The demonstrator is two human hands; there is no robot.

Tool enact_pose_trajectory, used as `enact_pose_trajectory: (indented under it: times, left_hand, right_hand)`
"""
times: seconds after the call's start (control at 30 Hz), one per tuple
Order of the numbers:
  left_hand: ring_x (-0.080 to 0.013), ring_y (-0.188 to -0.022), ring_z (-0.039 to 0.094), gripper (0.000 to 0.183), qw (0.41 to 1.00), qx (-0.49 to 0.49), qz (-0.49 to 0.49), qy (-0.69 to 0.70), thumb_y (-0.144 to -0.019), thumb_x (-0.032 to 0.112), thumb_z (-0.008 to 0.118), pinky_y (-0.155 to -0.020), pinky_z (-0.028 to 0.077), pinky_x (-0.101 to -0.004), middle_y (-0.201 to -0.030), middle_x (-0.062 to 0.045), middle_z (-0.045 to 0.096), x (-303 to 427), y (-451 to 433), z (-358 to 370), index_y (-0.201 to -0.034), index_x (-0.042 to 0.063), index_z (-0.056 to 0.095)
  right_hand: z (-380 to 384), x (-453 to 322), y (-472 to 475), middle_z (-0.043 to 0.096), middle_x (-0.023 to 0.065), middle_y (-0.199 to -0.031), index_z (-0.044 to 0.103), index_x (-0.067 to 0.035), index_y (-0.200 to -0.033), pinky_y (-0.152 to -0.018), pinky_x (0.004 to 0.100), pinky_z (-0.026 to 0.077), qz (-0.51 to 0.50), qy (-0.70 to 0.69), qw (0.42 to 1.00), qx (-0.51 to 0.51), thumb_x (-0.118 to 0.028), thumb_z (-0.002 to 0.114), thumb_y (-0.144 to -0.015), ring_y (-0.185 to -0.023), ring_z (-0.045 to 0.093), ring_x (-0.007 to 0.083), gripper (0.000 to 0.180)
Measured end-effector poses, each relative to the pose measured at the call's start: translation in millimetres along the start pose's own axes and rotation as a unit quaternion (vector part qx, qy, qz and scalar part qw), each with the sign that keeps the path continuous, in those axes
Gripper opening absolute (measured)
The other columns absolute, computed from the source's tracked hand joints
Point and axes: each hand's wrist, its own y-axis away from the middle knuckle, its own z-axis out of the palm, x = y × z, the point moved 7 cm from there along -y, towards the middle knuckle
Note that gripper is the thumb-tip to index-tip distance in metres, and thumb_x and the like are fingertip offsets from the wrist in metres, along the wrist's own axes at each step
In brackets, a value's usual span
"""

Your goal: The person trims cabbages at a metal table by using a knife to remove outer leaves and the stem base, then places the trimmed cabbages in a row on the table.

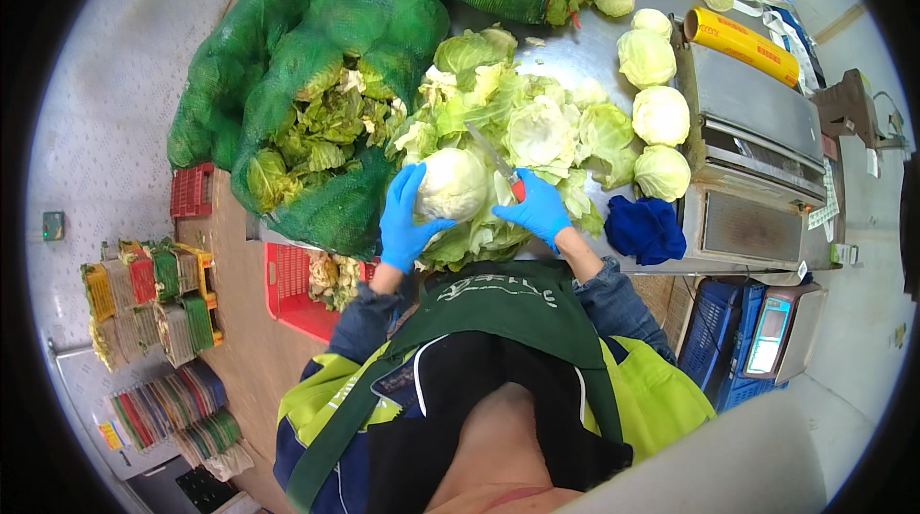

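Note:
A pale round cabbage (453, 185) rests on a heap of loose cabbage leaves (543, 129) in front of me. My left hand (405, 219), in a blue glove, cups its left side with the thumb along the lower edge. To the right of the cabbage, my right hand (535, 206), also gloved in blue, grips a knife (496, 155) by its red handle. The blade points up and to the left over the leaves, apart from the cabbage.
Green mesh sacks (374, 18) of cabbages stand at left and back. Several trimmed cabbages (661, 115) line up beside a wrapping machine (755, 126) with a yellow film roll (744, 45). A dark blue cloth (645, 229) lies near the table edge; a red crate (295, 291) holds scraps below.

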Motion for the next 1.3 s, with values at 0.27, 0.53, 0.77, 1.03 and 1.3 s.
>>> enact_pose_trajectory:
  times: [0.27, 0.53, 0.77, 1.03, 1.3]
  left_hand:
    - [-0.0393, -0.129, 0.042, 0.114, 0.988, 0.059, -0.069, -0.124, -0.061, 0.042, 0.088, -0.105, 0.039, -0.0436, -0.146, -0.023, 0.034, 29.3, 12.0, 45.8, -0.149, 0.009, 0.024]
    - [-0.0244, -0.118, 0.054, 0.082, 0.908, -0.001, -0.219, 0.358, -0.076, 0.036, 0.077, -0.101, 0.044, -0.04, -0.132, -0.012, 0.053, -69.3, -2.4, 0.0, -0.141, 0.004, 0.04]
    - [-0.0335, -0.132, 0.043, 0.083, 0.689, 0.053, -0.286, 0.664, -0.091, 0.068, 0.04, -0.11, 0.035, -0.0507, -0.148, -0.014, 0.041, -58.3, 24.1, -2.0, -0.148, 0.01, 0.03]
    - [-0.039, -0.135, 0.038, 0.09, 0.514, 0.002, -0.245, 0.822, -0.085, 0.078, 0.031, -0.111, 0.031, -0.0575, -0.151, -0.015, 0.034, -47.3, -2.3, 9.8, -0.15, 0.016, 0.028]
    - [-0.0353, -0.131, 0.045, 0.091, 0.566, -0.15, -0.212, 0.782, -0.085, 0.073, 0.042, -0.108, 0.038, -0.0525, -0.147, -0.017, 0.04, -43.9, -25.9, 13.9, -0.148, 0.009, 0.033]
  right_hand:
    - [5.7, -6.6, 3.9, 0.063, 0.0186, -0.104, 0.057, -0.007, -0.116, -0.083, 0.0425, 0.049, -0.057, 0.032, 0.998, 0.002, -0.04, 0.077, -0.063, -0.096, 0.062, 0.0358, 0.066]
    - [-4.4, -2.0, -12.1, 0.066, 0.0218, -0.101, 0.057, -0.002, -0.118, -0.083, 0.0425, 0.05, -0.041, 0.032, 0.997, 0.061, -0.041, 0.077, -0.066, -0.094, 0.063, 0.0384, 0.068]
    - [-10.7, 10.7, -3.2, 0.063, 0.0213, -0.113, 0.057, -0.005, -0.124, -0.085, 0.0424, 0.05, -0.057, 0.077, 0.994, 0.061, -0.042, 0.077, -0.069, -0.103, 0.061, 0.0361, 0.069]
    - [-39.3, -109.7, 28.9, 0.063, 0.0148, -0.11, 0.058, -0.008, -0.124, -0.084, 0.0371, 0.05, -0.167, -0.05, 0.985, 0.008, -0.034, 0.079, -0.074, -0.098, 0.063, 0.0312, 0.06]
    - [-12.9, -108.9, 9.3, 0.068, 0.0023, -0.092, 0.066, -0.009, -0.12, -0.071, 0.0257, 0.05, 0.025, -0.34, 0.926, -0.161, -0.027, 0.074, -0.084, -0.079, 0.06, 0.0099, 0.041]
